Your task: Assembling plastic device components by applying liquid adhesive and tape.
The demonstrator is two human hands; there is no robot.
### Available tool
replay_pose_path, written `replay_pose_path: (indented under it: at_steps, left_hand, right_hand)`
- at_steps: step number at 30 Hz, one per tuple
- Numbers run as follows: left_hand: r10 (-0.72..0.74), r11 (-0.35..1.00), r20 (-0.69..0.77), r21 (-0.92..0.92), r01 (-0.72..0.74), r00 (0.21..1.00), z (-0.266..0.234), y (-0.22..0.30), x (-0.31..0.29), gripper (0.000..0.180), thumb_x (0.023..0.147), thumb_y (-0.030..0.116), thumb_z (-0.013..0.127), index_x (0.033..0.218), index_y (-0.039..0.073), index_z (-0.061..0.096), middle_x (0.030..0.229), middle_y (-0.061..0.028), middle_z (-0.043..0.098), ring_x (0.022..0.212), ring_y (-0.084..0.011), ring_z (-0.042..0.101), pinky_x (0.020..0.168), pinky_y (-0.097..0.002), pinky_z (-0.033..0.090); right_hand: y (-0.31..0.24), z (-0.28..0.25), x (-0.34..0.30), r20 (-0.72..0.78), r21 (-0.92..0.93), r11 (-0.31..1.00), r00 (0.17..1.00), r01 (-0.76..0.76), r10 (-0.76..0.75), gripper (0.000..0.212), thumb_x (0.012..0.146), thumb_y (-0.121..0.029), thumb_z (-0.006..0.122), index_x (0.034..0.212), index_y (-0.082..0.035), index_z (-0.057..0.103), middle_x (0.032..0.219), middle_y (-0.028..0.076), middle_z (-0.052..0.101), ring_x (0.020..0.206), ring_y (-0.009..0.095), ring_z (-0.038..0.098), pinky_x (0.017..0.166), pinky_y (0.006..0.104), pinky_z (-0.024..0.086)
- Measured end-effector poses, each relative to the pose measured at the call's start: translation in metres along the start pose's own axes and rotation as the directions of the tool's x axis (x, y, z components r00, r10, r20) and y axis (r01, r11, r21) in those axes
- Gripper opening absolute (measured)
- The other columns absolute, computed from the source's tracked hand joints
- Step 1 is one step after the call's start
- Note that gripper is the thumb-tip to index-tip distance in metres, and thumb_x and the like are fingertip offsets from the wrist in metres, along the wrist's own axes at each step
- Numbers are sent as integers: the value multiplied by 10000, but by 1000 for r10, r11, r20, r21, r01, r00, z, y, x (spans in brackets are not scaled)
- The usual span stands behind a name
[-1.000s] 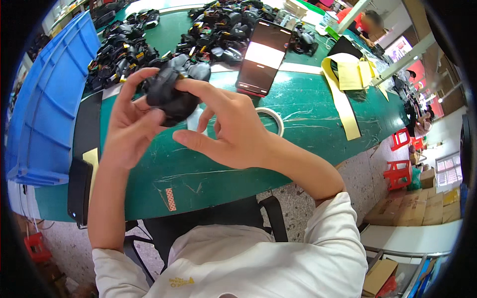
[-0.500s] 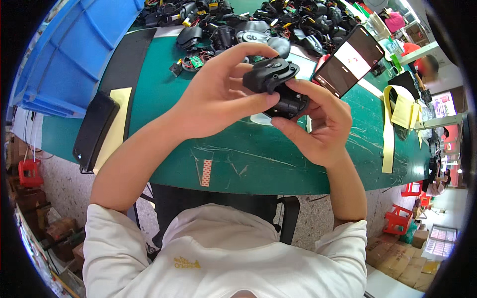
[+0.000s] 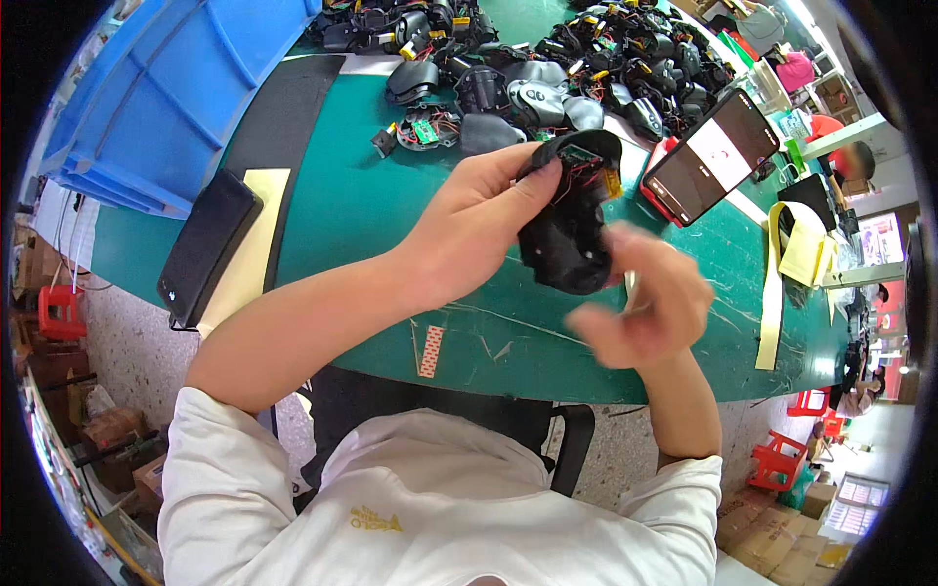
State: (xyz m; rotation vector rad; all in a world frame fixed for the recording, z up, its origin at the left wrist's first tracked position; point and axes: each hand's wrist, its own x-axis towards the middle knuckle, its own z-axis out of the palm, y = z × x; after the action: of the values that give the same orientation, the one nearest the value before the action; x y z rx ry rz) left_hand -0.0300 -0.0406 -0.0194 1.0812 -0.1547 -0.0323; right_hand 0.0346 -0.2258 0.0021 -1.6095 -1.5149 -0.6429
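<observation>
My left hand (image 3: 479, 220) grips a black plastic housing (image 3: 569, 230) by its upper part, thumb pressed on the near rim. The housing stands tilted above the table, its hollow side showing thin wires and a yellow connector (image 3: 613, 184) inside the upper end. Blurred by motion, my right hand (image 3: 655, 303) is just right of the housing's lower end. Its thumb and forefinger are spread apart with nothing visible between them; whether a fingertip still touches the housing I cannot tell.
Many black housings with wires and green boards (image 3: 424, 131) are heaped across the green table (image 3: 391, 322). A phone (image 3: 713, 156) leans on a red stand at right. At left are a blue bin (image 3: 166, 107) and a black case (image 3: 210, 249) on yellow paper. Yellow strips (image 3: 772, 293) hang at right.
The black housing has been turned so its hollow, wired side shows. My right hand has come off its lower part, moving down and right. The whole view has shifted slightly.
</observation>
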Motion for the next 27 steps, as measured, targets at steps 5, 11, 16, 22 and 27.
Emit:
replay_pose_path:
  at_steps: [5,11,16,22,27]
  left_hand:
    - [419,722,148,544,-428,896,-6,-5,3,344,1048,167,446,1356,26,509,1111,-90,638,1000,-162,624,869,-288,498]
    - [467,325,334,796,-510,819,-9,19,2,415,842,48,613,1251,-19,601,975,-124,633,851,-220,630,748,-314,498]
    - [419,230,451,787,-573,788,-3,38,3,630,624,171,822,1203,-1,644,1011,-136,687,824,-232,672,680,-324,528]
    - [326,262,415,823,-503,849,-3,44,-7,614,624,203,841,1177,8,659,941,-119,715,752,-251,690,632,-319,541]
    - [489,183,463,774,-606,739,3,46,-9,609,617,151,812,1179,-18,647,1102,-199,676,899,-327,699,757,-358,571]
  right_hand:
    - [10,4,-8,-71,340,862,904,-376,422,437,799,-7,740,1212,32,602,891,70,677,732,91,624,568,210,496]
    - [4,3,-1,-28,421,739,807,-526,590,326,809,63,694,1128,11,658,931,77,680,766,116,641,593,217,503]
    - [12,-5,5,-49,-213,977,999,13,-24,332,726,71,712,1053,15,694,887,102,670,628,215,618,556,288,507]
    - [5,1,2,-10,-264,951,986,158,-167,357,701,52,754,1051,29,689,879,125,685,601,216,624,508,290,498]
    - [-2,-3,5,-87,-104,994,996,-22,12,312,727,36,739,1032,20,673,880,152,694,616,234,641,529,308,505]
